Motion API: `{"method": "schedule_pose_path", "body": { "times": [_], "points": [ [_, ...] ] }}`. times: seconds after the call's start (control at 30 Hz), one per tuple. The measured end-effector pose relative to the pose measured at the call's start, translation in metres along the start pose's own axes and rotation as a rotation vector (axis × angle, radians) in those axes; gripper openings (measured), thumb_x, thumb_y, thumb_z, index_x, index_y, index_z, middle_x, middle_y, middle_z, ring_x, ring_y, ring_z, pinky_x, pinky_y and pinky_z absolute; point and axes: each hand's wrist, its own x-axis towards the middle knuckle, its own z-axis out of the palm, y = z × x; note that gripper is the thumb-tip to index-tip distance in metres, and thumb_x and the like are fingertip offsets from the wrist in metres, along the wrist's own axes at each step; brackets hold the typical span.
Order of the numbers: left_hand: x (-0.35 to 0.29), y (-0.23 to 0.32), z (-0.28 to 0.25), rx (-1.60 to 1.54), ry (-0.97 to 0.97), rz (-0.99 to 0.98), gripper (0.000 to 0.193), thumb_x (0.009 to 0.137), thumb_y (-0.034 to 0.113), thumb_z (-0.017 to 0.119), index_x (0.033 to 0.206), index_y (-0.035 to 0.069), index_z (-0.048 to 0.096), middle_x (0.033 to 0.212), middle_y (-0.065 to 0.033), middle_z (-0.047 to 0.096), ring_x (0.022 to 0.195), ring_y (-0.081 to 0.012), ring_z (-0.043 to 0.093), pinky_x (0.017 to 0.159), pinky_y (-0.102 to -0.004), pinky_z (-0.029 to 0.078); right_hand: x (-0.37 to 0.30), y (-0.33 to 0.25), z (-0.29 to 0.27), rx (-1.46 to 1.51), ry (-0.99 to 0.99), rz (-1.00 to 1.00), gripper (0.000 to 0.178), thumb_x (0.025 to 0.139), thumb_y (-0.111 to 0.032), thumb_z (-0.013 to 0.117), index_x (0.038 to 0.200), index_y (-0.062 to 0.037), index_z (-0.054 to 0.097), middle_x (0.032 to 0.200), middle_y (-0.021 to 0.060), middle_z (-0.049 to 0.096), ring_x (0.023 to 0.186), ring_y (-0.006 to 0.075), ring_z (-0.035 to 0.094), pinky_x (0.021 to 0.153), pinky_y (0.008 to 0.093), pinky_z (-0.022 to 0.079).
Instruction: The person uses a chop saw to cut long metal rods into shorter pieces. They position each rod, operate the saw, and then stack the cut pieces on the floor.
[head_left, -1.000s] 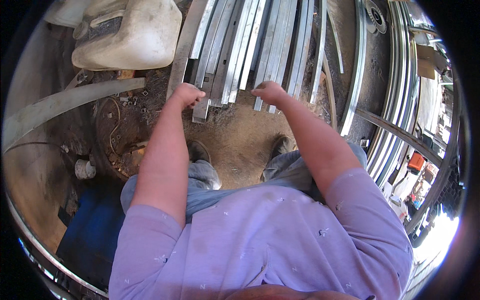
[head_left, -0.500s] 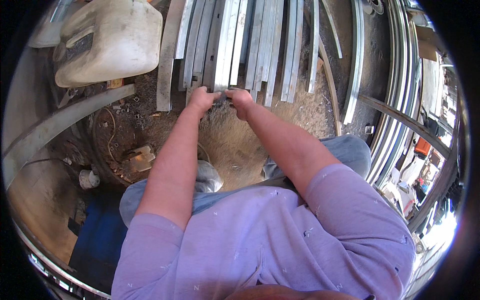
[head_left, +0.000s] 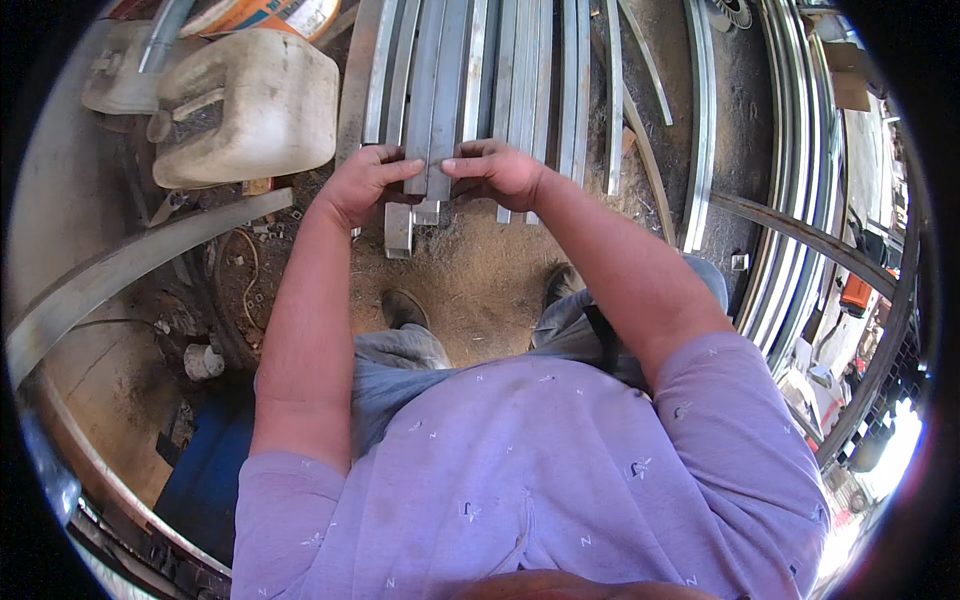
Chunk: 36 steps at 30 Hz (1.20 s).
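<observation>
Nearest, we see a shoe (head_left: 405,309) on the dirt floor (head_left: 480,290). Beyond it, we grasp the near ends of two adjacent metal bars (head_left: 443,100): left hand (head_left: 368,185) at the left edge, right hand (head_left: 498,173) at the right, thumbs uppermost. The bars extend away among other metal lengths (head_left: 520,100), right of a white jerrycan (head_left: 280,110).

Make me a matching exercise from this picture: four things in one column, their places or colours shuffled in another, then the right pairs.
Things:
1. Left hand
2. Nearest plastic jerrycan
3. Right hand
4. T-shirt

Places or colours:
A. Lilac, with small printed motifs
B. Thumb at the right edge of the gripped metal bars
C. Dirty off-white
D. Thumb at the left edge of those bars

Pairs: 1-D, 2-C, 3-B, 4-A
</observation>
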Motion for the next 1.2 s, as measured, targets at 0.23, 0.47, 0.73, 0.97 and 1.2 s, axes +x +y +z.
{"method": "schedule_pose_path", "body": {
  "times": [0.23, 0.47, 0.73, 0.97, 1.2],
  "points": [
    [-0.083, 0.116, 0.068, 0.098, 0.011, 0.147, 0.049, 0.091, 0.03, 0.079, 0.121, -0.007, 0.066, 0.115, -0.011, 0.069, 0.099, -0.0193, 0.067, 0.077, -0.0362, 0.061, -0.075, -0.087, 0.065, -0.006, -0.023, -0.23, 0.039, 0.095, -0.027, 0.077, 0.116, 0.0036, 0.063, 0.089, 0.011, 0.073, 0.07, 0.0218, 0.072, 0.066, 0.0316, 0.058],
    [-0.127, 0.18, 0.129, 0.08, 0.035, 0.308, 0.033, 0.093, 0.032, 0.074, 0.107, 0.003, 0.071, 0.09, -0.0044, 0.074, 0.072, -0.0148, 0.07, 0.067, -0.0352, 0.058, -0.136, -0.147, 0.106, 0.063, -0.002, -0.519, 0.031, 0.095, -0.03, 0.075, 0.093, 0.0008, 0.071, 0.077, 0.0097, 0.071, 0.064, 0.017, 0.069, 0.058, 0.0279, 0.054],
    [-0.143, 0.217, 0.162, 0.048, 0.043, 0.408, 0.027, 0.091, 0.029, 0.077, 0.1, 0.003, 0.075, 0.082, -0.0057, 0.074, 0.067, -0.016, 0.07, 0.061, -0.0325, 0.06, -0.17, -0.185, 0.12, 0.095, -0.054, -0.544, 0.028, 0.095, -0.03, 0.074, 0.099, -0.0021, 0.072, 0.079, 0.0075, 0.073, 0.061, 0.0167, 0.068, 0.059, 0.0287, 0.055],
    [-0.15, 0.262, 0.185, 0.139, -0.023, 0.485, 0.02, 0.091, 0.027, 0.077, 0.096, 0.009, 0.073, 0.081, -0.003, 0.073, 0.063, -0.0121, 0.068, 0.058, -0.0287, 0.057, -0.188, -0.221, 0.121, 0.049, -0.138, -0.642, 0.026, 0.096, -0.032, 0.073, 0.098, -0.006, 0.07, 0.075, 0.0064, 0.072, 0.059, 0.0164, 0.067, 0.059, 0.0296, 0.055],
    [-0.146, 0.295, 0.205, 0.059, -0.032, 0.427, 0.016, 0.093, 0.022, 0.066, 0.095, 0.006, 0.07, 0.079, -0.0079, 0.073, 0.061, -0.02, 0.069, 0.055, -0.0392, 0.057, -0.203, -0.246, 0.122, 0.195, -0.27, -0.562, 0.028, 0.101, -0.035, 0.064, 0.099, -0.0081, 0.071, 0.081, 0.0053, 0.074, 0.061, 0.0175, 0.069, 0.055, 0.0314, 0.056]
  ]
}}
